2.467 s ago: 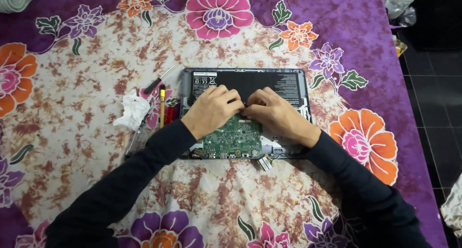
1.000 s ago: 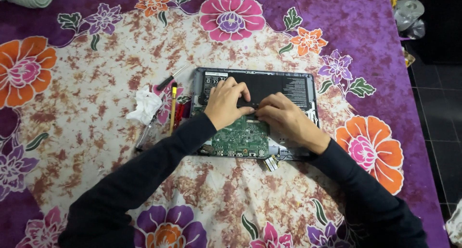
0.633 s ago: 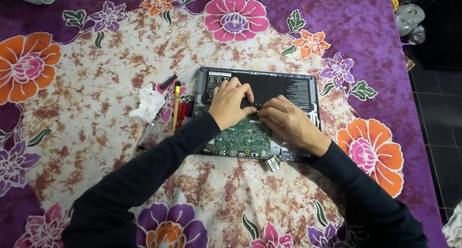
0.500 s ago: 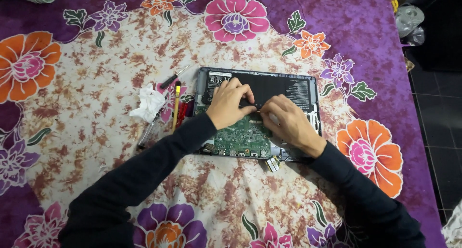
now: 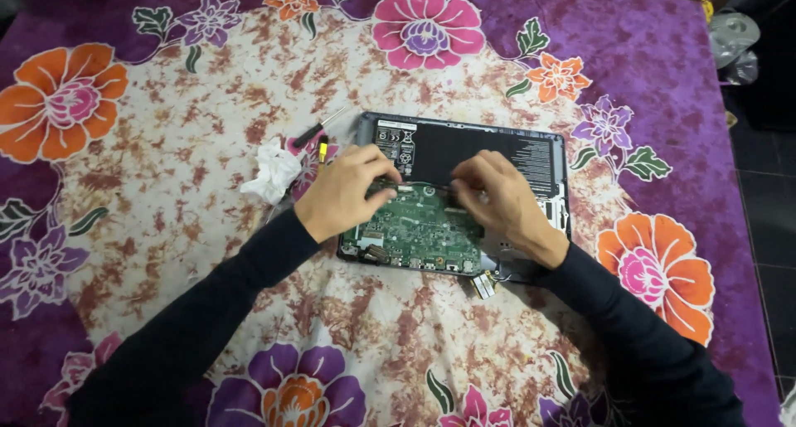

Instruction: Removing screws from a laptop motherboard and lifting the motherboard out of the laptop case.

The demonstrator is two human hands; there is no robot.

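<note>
- The laptop (image 5: 531, 157) lies opened, back cover off, on the cloth (image 5: 166, 145), a little toward 1 o'clock from the middle of the view.
- Its black battery (image 5: 473, 149) fills the 12 o'clock half of the case; the green board (image 5: 414, 228) sits at the 6 o'clock half, toward 7.
- The left hand (image 5: 344, 195) rests on the laptop's 9 o'clock edge, fingers curled narrow, tips pressed on the seam between battery and board. Whether they pinch anything, I cannot tell.
- The right hand (image 5: 502, 203) lies over the middle of the case, at 3 o'clock from the left hand, fingers bent close, tips meeting the same seam near a small connector. Any held part is too small to make out.
- The two hands' fingertips are near each other but apart.
- A crumpled tissue (image 5: 271, 172) lies on the cloth at 9 o'clock of the laptop, just beside the left hand.
- A screwdriver (image 5: 319, 128) with a dark handle lies at 10 o'clock of the laptop, near the tissue.
- A small yellow tool (image 5: 323, 150) lies just beside the laptop's 9 o'clock edge.
- A small ribbon piece (image 5: 482, 285) pokes out at the laptop's 6 o'clock edge.
</note>
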